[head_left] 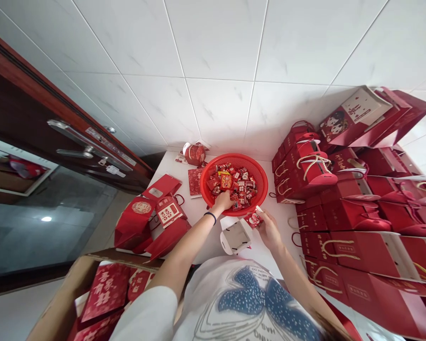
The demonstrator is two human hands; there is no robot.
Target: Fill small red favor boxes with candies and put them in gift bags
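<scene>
My left hand (224, 202) reaches over the near rim of a red plastic basket (262, 176), its fingertips hidden among the wrapped candies (245, 188). Among the candies a yellow-and-red packet (226, 181) stands out. Just right of the basket's near rim, the fingers of my right hand (270, 230) are closed on a red printed piece (253, 219) with white marks; whether this is a packet or a flap of the box, I cannot tell. Between my forearms a small gift box (236, 237) stands open, its pale inside facing up.
Red gift bags (362, 246) crowd the right side in rows. Left on the white table (195, 213) lie more red bags (166, 213), a red card (194, 183) and a small round box (194, 154). A carton (67, 289) of red boxes sits lower left, near a door (88, 151).
</scene>
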